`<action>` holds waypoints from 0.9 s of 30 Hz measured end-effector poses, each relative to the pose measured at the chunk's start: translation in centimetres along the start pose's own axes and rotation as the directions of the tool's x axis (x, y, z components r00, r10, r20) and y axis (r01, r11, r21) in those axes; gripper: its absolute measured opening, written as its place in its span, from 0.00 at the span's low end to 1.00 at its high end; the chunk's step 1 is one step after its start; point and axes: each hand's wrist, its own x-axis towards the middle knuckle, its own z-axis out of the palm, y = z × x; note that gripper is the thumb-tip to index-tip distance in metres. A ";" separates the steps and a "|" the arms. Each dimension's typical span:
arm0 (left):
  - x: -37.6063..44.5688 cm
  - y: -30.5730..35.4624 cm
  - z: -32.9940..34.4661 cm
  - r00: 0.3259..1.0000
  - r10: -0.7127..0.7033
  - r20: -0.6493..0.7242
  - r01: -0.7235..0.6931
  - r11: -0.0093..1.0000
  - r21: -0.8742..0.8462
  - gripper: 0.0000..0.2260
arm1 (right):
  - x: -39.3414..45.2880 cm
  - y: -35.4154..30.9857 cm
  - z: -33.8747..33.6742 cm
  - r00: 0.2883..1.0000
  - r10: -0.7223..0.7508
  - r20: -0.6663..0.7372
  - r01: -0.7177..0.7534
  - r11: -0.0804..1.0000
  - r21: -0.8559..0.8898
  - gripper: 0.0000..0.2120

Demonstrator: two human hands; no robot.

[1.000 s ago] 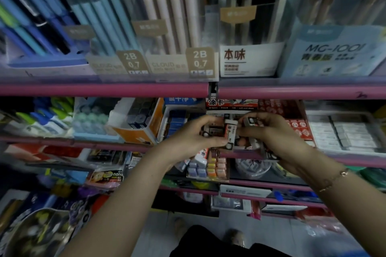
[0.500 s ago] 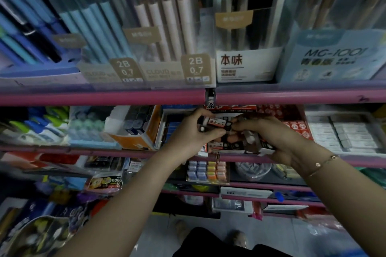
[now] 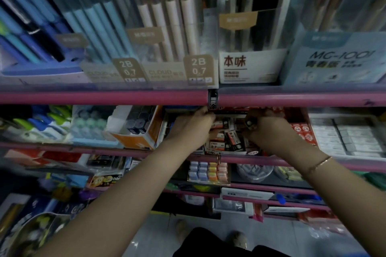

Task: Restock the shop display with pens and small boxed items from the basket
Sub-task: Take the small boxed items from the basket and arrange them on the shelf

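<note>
On the middle shelf, an open display tray [image 3: 227, 151] holds several small red, white and black boxes [image 3: 231, 139]. My left hand [image 3: 191, 128] reaches in from the left, its fingertips tucked under the pink shelf rail [image 3: 104, 97], and pinches one small box [image 3: 221, 124] at the back of the tray. From the right, my right hand [image 3: 271, 133] grips a few more small boxes, one dark end [image 3: 250, 124] showing above the fingers. Pens [image 3: 167, 16] stand in clear holders on the shelf above.
An orange carton [image 3: 135, 142] stands left of the tray, red packets [image 3: 302, 131] and a tray of white erasers [image 3: 344, 137] to the right. Pastel erasers [image 3: 208, 171] hang below. A blurred container of packaged goods [image 3: 31, 233] sits lower left. Feet show on the floor.
Both hands have moved up and deeper into the tray. The small box in my left hand went from the tray's front to its back, under the shelf rail.
</note>
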 end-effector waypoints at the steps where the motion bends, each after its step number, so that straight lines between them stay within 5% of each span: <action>1: 0.3 0.2 0.0 1.000 -0.006 0.010 0.006 1.000 0.027 0.11 | -0.1 -0.1 0.1 1.000 -0.006 0.003 0.006 0.999 -0.040 0.19; 6: 2.1 1.0 1.0 1.000 -0.010 0.025 0.005 0.976 0.216 0.07 | -0.8 -1.0 0.4 0.998 -0.048 0.032 0.051 0.994 -0.095 0.22; 11: 2.3 0.9 0.8 0.986 -0.163 0.045 0.167 0.979 -0.117 0.15 | -0.6 -1.3 0.0 0.993 -0.075 0.095 0.087 0.987 -0.132 0.21; 17: 0.0 -0.7 -0.1 0.989 -0.134 0.068 0.143 0.976 -0.166 0.06 | -0.1 -1.9 0.4 0.980 -0.110 0.164 0.145 0.965 -0.217 0.21; 27: -1.8 -0.2 -0.3 0.990 -0.058 0.130 0.076 0.988 -0.136 0.16 | 0.8 -1.6 0.3 0.971 -0.216 0.099 0.226 0.968 -0.105 0.14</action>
